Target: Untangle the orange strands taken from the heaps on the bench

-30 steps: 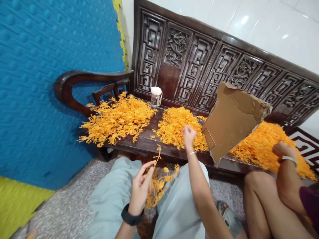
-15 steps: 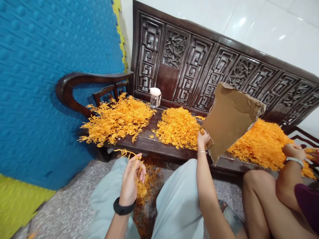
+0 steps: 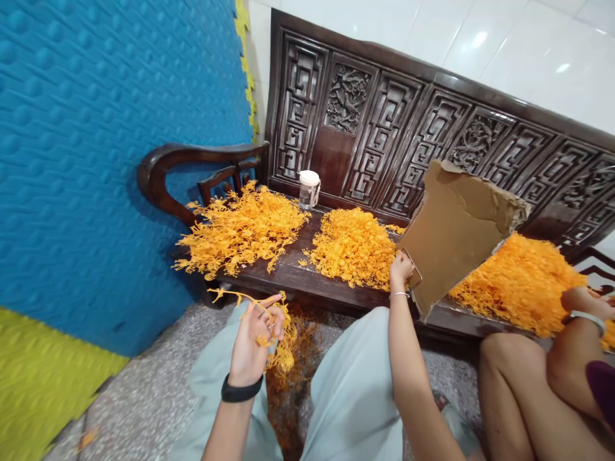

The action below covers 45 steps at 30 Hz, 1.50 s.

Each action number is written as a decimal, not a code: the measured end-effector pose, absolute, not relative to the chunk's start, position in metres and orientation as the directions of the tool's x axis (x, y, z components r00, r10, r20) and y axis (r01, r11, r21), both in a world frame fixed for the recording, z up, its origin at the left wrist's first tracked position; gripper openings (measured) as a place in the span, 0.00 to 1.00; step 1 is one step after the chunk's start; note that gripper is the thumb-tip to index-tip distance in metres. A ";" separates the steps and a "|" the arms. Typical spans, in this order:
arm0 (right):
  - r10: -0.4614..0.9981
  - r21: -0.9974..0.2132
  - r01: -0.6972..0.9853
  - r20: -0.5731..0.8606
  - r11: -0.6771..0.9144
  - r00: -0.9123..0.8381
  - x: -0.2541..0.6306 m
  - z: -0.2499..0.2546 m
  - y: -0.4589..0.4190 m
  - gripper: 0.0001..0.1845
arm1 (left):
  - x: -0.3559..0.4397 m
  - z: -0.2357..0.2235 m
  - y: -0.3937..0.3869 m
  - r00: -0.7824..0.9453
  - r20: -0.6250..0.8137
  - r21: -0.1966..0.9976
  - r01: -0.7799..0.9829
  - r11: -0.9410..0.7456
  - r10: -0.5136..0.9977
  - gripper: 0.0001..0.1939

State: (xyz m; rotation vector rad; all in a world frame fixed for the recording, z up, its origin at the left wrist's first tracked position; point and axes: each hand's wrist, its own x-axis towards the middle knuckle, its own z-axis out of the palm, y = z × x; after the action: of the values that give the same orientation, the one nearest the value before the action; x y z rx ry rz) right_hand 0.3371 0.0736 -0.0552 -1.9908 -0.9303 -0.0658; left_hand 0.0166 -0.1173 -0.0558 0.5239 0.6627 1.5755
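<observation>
My left hand [image 3: 259, 336], with a black band at the wrist, is curled around a loose bunch of orange plastic pieces [image 3: 283, 349]. One thin stringy piece sticks out leftward past the fingers, over my left leg. My right hand [image 3: 402, 267] is closed at the right edge of the middle pile of orange pieces [image 3: 355, 246], right against a brown cardboard sheet [image 3: 456, 234]. A thin rectangular outline shows beside its fingers. What those fingers grip is hidden. The pieces look thin, branched and spidery.
A dark carved wooden bench [image 3: 288, 266] also bears a left orange pile [image 3: 245, 230], a right orange pile [image 3: 523, 282] and a lidded clear cup [image 3: 309, 190]. Another person's hand [image 3: 583, 301] is at the right pile. Blue foam mat [image 3: 72, 160] stands left. Orange bits lie between my legs.
The view has shifted slightly, moving the bench rightward in the picture. My left hand has turned a little and its fingers are more spread around the orange bunch. My right hand stays by the cardboard.
</observation>
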 end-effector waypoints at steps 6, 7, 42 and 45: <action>0.541 -0.721 0.644 0.446 -0.254 0.713 0.336 -0.051 0.068 0.16 | 0.013 -0.055 -0.117 -0.092 -0.068 0.661 -0.750 -0.024 0.993 0.25; 0.532 -0.718 0.657 0.472 -0.230 0.703 0.333 -0.049 0.067 0.16 | 0.014 -0.054 -0.117 -0.095 -0.073 0.654 -0.756 -0.025 0.993 0.26; 0.835 -0.925 0.228 0.143 0.304 -0.531 0.136 -0.065 -0.029 0.01 | 0.026 -0.086 -0.101 -0.165 -0.208 0.782 -0.620 0.062 0.964 0.17; 0.905 -0.944 0.244 0.106 0.222 -0.412 0.130 -0.072 -0.029 0.02 | 0.029 -0.088 -0.101 -0.234 -0.160 0.837 -0.546 0.007 0.959 0.17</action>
State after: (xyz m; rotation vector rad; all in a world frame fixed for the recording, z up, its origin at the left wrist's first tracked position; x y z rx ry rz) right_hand 0.1296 -0.0293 -0.0724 -1.0652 -1.8046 1.2119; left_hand 0.0292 -0.1008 -0.0875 0.5716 0.9948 1.5528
